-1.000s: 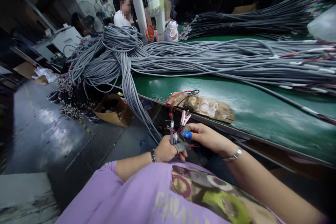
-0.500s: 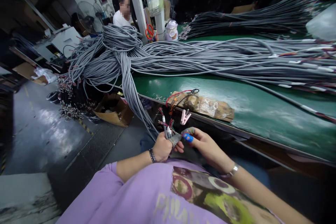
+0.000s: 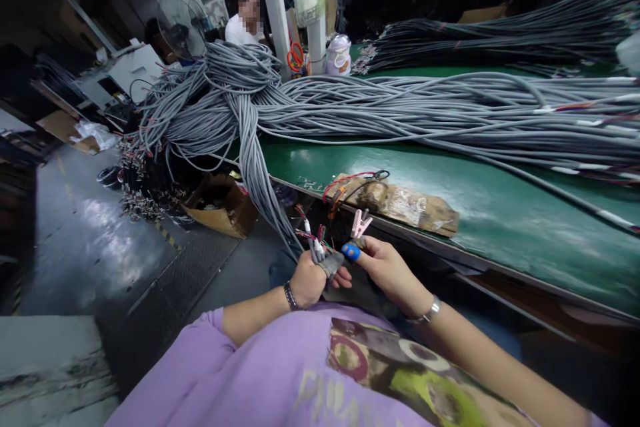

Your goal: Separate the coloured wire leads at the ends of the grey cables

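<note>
My left hand is closed around several grey cables, near their stripped ends. Thin coloured wires fan out above that fist, beyond white sleeves on the cables. A grey cover wraps the left thumb. Just to the right, my right hand has its thumb, in a blue finger cot, pressed against the forefinger; anything pinched there is too small to make out. Right behind those fingertips, a pink clothespin sticks out at the bench edge.
A taped cardboard piece with red and black leads lies along the green bench's edge. Long grey cable bundles stretch across the bench. An open carton stands on the floor at left. Behind a post is another person.
My right hand has shifted slightly away from the left hand's wires, up toward the clothespin. My left hand keeps its grip on the cables. The whole view has swung a little.
</note>
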A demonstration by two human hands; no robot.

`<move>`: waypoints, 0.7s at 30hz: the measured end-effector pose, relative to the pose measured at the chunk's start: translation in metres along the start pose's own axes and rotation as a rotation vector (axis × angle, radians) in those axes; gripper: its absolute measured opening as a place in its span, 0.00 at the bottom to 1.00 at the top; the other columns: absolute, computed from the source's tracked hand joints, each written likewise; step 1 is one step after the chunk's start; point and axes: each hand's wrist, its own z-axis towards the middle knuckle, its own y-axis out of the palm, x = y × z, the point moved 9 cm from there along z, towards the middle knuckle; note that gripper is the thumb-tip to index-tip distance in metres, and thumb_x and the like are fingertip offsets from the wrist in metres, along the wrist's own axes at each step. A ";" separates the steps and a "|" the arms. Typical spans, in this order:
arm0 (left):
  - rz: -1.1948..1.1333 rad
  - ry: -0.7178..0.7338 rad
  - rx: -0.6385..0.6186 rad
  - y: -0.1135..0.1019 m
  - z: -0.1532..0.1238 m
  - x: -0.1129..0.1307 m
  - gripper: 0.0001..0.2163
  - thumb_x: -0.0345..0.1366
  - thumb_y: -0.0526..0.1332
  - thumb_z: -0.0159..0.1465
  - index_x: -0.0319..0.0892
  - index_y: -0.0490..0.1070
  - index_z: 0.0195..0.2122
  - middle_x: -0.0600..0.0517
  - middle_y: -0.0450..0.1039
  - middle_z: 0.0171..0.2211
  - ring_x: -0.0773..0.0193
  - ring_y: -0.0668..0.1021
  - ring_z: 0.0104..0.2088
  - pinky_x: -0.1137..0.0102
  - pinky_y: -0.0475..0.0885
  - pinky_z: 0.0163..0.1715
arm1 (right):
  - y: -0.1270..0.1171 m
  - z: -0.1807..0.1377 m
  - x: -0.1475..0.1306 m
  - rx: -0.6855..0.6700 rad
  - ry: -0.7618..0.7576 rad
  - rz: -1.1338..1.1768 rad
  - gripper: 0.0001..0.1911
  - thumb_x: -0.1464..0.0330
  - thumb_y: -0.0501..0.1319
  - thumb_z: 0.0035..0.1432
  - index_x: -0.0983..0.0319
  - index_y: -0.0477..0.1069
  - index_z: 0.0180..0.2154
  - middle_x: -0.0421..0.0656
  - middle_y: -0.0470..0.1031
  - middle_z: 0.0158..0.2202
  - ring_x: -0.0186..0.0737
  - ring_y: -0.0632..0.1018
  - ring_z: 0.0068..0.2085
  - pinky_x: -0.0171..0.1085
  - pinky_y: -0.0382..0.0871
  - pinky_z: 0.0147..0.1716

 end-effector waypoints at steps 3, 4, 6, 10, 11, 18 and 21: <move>-0.076 -0.024 0.069 -0.003 0.002 -0.004 0.24 0.57 0.66 0.49 0.38 0.67 0.26 0.50 0.74 0.19 0.65 0.76 0.18 0.76 0.61 0.16 | 0.003 -0.002 0.001 0.004 0.008 0.093 0.21 0.50 0.70 0.44 0.59 0.68 0.23 0.38 0.67 0.17 0.35 0.66 0.20 0.37 0.63 0.22; -0.087 -0.029 0.080 -0.003 0.002 -0.004 0.24 0.56 0.67 0.48 0.38 0.67 0.26 0.50 0.73 0.19 0.65 0.76 0.17 0.76 0.61 0.16 | 0.003 -0.003 0.002 0.012 0.011 0.100 0.21 0.50 0.70 0.43 0.59 0.68 0.23 0.38 0.67 0.17 0.34 0.65 0.20 0.37 0.62 0.22; -0.108 -0.029 0.099 -0.004 0.003 -0.002 0.24 0.56 0.68 0.47 0.38 0.66 0.26 0.51 0.72 0.18 0.65 0.75 0.17 0.76 0.61 0.16 | -0.002 -0.002 0.006 0.043 0.016 0.077 0.21 0.50 0.71 0.41 0.59 0.69 0.22 0.39 0.67 0.18 0.34 0.65 0.21 0.37 0.62 0.22; -0.139 -0.023 0.122 -0.005 0.005 0.002 0.24 0.56 0.68 0.46 0.38 0.66 0.26 0.52 0.71 0.17 0.66 0.74 0.16 0.76 0.60 0.15 | -0.013 0.000 0.013 0.071 0.023 0.005 0.21 0.51 0.72 0.40 0.60 0.70 0.21 0.40 0.69 0.21 0.35 0.66 0.24 0.37 0.62 0.25; -0.139 -0.022 0.121 -0.006 0.006 0.003 0.24 0.56 0.68 0.47 0.38 0.66 0.26 0.52 0.71 0.16 0.67 0.74 0.15 0.76 0.60 0.15 | -0.014 0.000 0.015 0.061 0.024 -0.005 0.21 0.52 0.72 0.40 0.60 0.70 0.22 0.40 0.69 0.21 0.34 0.66 0.24 0.37 0.62 0.25; -0.158 -0.052 0.062 -0.004 0.007 0.013 0.24 0.56 0.70 0.45 0.38 0.66 0.23 0.53 0.70 0.16 0.69 0.71 0.13 0.76 0.62 0.14 | -0.025 0.000 0.029 -0.050 0.114 0.194 0.19 0.53 0.70 0.45 0.61 0.71 0.24 0.38 0.66 0.21 0.33 0.64 0.24 0.35 0.63 0.26; -0.146 -0.106 -0.063 0.007 0.006 0.018 0.25 0.55 0.71 0.43 0.38 0.68 0.25 0.54 0.69 0.15 0.69 0.70 0.13 0.74 0.63 0.13 | -0.032 0.008 0.040 -0.017 0.236 0.407 0.21 0.48 0.67 0.48 0.61 0.73 0.28 0.40 0.69 0.24 0.32 0.65 0.23 0.34 0.66 0.24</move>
